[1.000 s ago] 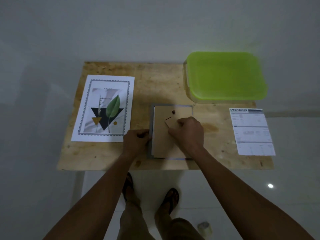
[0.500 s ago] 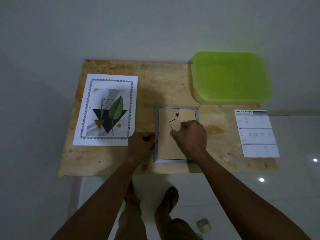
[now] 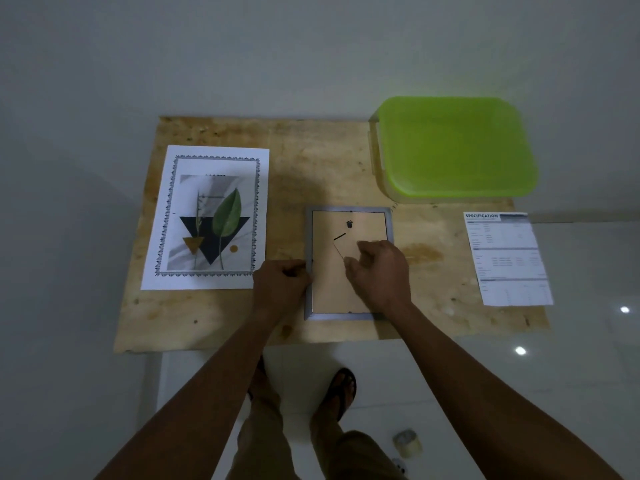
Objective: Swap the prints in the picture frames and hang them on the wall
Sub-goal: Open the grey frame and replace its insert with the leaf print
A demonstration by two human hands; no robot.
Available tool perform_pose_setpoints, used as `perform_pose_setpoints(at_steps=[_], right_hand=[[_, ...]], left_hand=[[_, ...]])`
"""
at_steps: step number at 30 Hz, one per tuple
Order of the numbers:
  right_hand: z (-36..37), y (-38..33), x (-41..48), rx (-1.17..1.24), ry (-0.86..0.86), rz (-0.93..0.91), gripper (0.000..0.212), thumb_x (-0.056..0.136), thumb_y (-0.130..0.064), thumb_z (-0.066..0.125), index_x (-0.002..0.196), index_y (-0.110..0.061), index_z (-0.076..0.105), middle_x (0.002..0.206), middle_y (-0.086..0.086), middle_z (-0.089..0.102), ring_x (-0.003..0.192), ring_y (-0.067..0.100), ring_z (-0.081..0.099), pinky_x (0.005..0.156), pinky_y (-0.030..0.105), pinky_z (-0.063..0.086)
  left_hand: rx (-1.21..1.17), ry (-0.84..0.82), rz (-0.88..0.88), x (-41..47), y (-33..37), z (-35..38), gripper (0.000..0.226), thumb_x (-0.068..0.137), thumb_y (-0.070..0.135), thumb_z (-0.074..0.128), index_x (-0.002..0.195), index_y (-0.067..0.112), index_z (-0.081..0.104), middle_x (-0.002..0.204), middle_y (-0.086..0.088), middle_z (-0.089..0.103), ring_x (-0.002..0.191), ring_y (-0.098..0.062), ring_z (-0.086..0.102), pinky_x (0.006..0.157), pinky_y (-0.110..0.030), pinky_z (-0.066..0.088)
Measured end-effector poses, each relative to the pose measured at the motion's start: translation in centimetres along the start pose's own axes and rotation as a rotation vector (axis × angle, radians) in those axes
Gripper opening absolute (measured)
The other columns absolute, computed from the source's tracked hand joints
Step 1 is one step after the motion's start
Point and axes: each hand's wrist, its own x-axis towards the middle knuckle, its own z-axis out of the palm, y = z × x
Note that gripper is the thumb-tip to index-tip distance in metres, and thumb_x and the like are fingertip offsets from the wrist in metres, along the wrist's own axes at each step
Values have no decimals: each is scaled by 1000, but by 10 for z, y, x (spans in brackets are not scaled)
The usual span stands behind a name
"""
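On the table (image 3: 329, 161), left hand (image 3: 280, 284) and right hand (image 3: 379, 271) grip the face-down frame (image 3: 332, 289), lengthwise wallward.

Green-lidded box (image 3: 453, 147) on the plywood table (image 3: 329, 157); tape roll (image 3: 407, 442) on the floor (image 3: 588, 375).

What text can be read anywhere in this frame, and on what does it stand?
"SPECIFICATION": heading of the white sheet on the right.
Rest of that sheet: too small to read.
Dark line atop the leaf print: blurred, unreadable.
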Motion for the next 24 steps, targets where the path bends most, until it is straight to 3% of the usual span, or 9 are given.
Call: perform_pose_setpoints(at_steps=[3,6,9,12,15,17,21,24], right_hand=[[1,12,-13,63,36,10,41,84,-24,75,121,-8,72,110,11,69,104,27,62,89,33,48],[1,16,-22,71,68,41,39,84,-24,77,120,-8,72,112,11,69,107,30,60,90,31,42],[0,20,-26,19,98,58,43,80,-29,81,118,-11,73,110,13,69,106,32,58,87,33,43],[-4,27,-36,151,172,167,48,78,-30,82,122,-14,71,110,11,64,105,23,56,86,34,47],[-11,33,-41,301,205,283,51,79,-26,84,126,-16,68,108,6,57,94,13,54,84,30,46],[-15,36,-40,292,152,257,50,79,-25,84,126,-16,67,105,4,55,95,17,57,83,29,45],[-22,35,-39,200,97,196,51,80,-27,83,127,-15,66,118,9,56,106,24,58,85,32,49],[-22,36,-52,136,44,14,45,81,-30,81,123,-22,69,117,4,53,104,20,56,82,34,53]], left_hand=[[3,19,-19,-1,1,3,40,79,14,78,119,13,72,103,-1,74,82,-3,64,62,2,42],[13,49,-24,-1,1,6,40,75,13,83,114,13,73,91,2,72,79,-3,63,64,3,41],[46,57,-2,-1,2,7,36,74,12,83,109,13,74,82,7,68,77,-4,62,77,-11,50],[63,60,5,-2,3,8,36,73,14,84,108,13,74,82,7,68,79,-7,63,79,-19,50],[83,57,1,-4,5,10,41,71,22,86,109,15,72,92,5,71,82,-6,65,70,-8,47],[81,37,-13,-7,8,11,47,68,26,89,110,17,68,91,8,68,76,2,60,58,-2,42],[54,14,-16,-11,12,14,56,66,17,90,115,13,63,85,14,58,74,5,54,54,-1,41],[51,6,-13,-14,12,16,61,67,16,90,121,14,60,89,12,59,75,3,55,52,-2,41]])
